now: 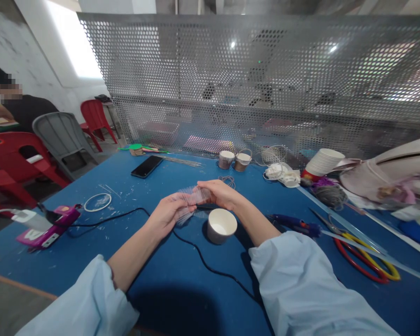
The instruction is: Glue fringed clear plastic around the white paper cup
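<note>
My left hand [165,213] and my right hand [220,192] meet above the middle of the table. Between them they grip a clear, finely striped, plastic-looking piece [189,199]; its exact kind cannot be made out. The left thumb lies along it, and the right fingers curl over its far end. Just below the right hand stands an open paper cup [221,227], upright and untouched. A black cord [196,249] runs under the hands. To the right of my right forearm lies a dark blue glue gun [296,225] with a clear stick in its back.
Scissors with red and yellow handles [367,261] lie at the right. Farther back are two small wrapped cups [226,159], stacked paper cups [324,163], grey yarn [331,197] and a phone [147,166]. A purple power strip [49,228] sits left. A perforated metal screen [259,84] borders the table.
</note>
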The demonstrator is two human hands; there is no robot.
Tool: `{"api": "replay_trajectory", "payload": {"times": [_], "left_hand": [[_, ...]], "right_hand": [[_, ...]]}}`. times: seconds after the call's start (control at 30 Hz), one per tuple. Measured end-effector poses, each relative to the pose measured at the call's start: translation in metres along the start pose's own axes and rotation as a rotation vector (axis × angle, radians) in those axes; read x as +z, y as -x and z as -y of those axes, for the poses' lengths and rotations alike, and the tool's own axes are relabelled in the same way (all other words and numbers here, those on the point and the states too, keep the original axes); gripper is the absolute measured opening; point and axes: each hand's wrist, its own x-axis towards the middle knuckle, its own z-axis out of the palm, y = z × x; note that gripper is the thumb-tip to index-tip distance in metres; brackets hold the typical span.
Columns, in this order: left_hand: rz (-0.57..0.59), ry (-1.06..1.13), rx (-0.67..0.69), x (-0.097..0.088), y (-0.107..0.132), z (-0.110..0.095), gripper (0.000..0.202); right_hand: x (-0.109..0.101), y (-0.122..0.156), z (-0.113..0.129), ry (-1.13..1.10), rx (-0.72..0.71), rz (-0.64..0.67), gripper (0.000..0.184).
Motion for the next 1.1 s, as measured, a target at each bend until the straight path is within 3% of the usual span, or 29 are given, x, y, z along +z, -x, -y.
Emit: {"api": "replay_trajectory", "payload": {"times": [0.13, 0.33, 0.7, 0.9, 1.0, 1.1], "left_hand": [[-0.016, 0.008, -0.005, 0.0, 0.001, -0.001, 0.014], [-0.04, 0.016, -0.009, 0.001, 0.001, -0.002, 0.015], [-0.048, 0.026, 0.027, -0.002, -0.002, -0.003, 0.016], [-0.083, 0.022, 0.076, -0.005, -0.001, -0.011, 0.016], [-0.099, 0.025, 0.096, -0.006, 0.0, -0.014, 0.017], [-0.11, 0.029, 0.106, -0.007, 0.0, -0.015, 0.017]], "right_hand": [[0.0, 0.0, 0.001, 0.001, 0.011, 0.005, 0.026], [-0.007, -0.005, -0.004, 0.055, -0.018, -0.029, 0.007], [-0.013, -0.009, -0.003, 0.068, -0.07, -0.057, 0.009], [-0.024, -0.021, 0.007, 0.099, -0.152, -0.124, 0.012], [-0.026, -0.028, 0.016, 0.154, -0.181, -0.148, 0.004], [-0.026, -0.038, 0.022, 0.226, -0.2, -0.171, 0.017]]}}
